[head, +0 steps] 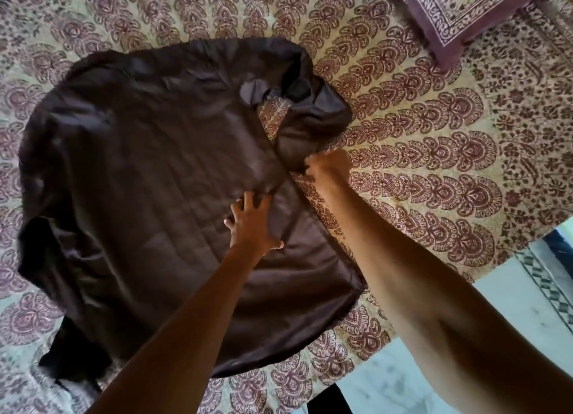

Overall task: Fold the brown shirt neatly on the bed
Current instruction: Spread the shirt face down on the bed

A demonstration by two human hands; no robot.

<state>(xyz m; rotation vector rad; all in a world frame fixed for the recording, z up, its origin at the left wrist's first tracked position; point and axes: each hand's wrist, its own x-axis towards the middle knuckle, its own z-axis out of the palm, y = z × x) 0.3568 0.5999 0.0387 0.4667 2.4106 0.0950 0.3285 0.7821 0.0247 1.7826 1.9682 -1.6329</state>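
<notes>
Brown shirt (148, 178) lies spread mid-bed, collar toward the bed's (434, 153) far edge. Left hand (252, 224) flat, fingers splayed — pinning the front panel. Right hand (328, 167) clenched on the placket edge — likely tugging it straight before folding. Pillow (465, 13) at far corner.

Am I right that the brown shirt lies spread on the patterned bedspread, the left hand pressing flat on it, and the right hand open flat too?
Not quite. In the head view the right hand is closed, gripping the brown shirt at its front edge. The rest stands.
</notes>
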